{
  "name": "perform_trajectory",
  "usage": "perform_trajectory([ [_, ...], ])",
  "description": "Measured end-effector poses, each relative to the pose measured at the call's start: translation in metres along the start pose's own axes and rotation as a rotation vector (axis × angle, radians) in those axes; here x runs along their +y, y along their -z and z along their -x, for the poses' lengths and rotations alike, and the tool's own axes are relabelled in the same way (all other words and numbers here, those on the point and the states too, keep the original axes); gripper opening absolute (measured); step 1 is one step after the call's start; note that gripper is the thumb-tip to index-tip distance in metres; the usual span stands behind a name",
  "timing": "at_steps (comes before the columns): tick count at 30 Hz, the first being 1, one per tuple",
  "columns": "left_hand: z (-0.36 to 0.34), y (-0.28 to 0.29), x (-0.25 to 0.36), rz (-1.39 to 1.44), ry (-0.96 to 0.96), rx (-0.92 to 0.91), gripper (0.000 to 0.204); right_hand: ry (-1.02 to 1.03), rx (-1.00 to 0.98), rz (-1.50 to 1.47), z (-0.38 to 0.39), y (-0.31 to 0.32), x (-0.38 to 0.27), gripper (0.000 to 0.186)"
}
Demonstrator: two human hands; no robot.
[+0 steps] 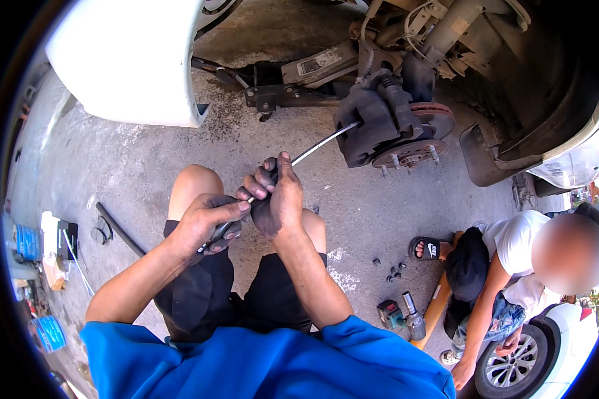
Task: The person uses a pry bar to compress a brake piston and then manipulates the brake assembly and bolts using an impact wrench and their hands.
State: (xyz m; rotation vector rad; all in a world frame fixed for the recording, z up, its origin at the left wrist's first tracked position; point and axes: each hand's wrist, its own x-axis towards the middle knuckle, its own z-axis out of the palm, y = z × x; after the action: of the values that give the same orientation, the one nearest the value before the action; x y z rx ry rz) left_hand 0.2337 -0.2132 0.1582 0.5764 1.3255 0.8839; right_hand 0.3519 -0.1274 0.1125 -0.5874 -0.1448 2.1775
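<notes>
A long thin metal rod (321, 143) slants up to the right from my hands, its far tip at the dark brake caliper (366, 123). My left hand (214, 219) is closed around the rod's near end, above my left knee. Farther up, my right hand (277, 196) grips it too, thumb lying along the rod. The caliper sits over a rusty brake disc (436, 121), whose hub (411, 155) has bare studs sticking out. Whether the rod's tip is inside the caliper or only against it, I cannot tell.
Behind the caliper stands a floor jack (319, 66). A cordless impact wrench (406, 320) and several loose nuts (397, 268) lie right of my legs. Another person (522, 243) crouches at the right. On the left are a dark bar (121, 231) and a blue tub (48, 334).
</notes>
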Motion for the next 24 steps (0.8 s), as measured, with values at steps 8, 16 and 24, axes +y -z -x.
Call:
perform_trajectory([
  [8,-0.0002,-0.0016,-0.0024,-0.005,-0.005,0.010,0.034,0.004,-0.025,-0.013,-0.0019,0.0055,0.0012,0.037],
  [16,0.0024,-0.0038,-0.0051,0.003,-0.013,0.016,0.033,-0.003,-0.005,0.013,0.0032,0.0023,0.0000,0.038],
  [24,0.0006,0.0039,-0.0041,-0.026,-0.018,0.016,0.033,0.003,0.014,0.021,0.0001,-0.0003,0.0030,0.037],
])
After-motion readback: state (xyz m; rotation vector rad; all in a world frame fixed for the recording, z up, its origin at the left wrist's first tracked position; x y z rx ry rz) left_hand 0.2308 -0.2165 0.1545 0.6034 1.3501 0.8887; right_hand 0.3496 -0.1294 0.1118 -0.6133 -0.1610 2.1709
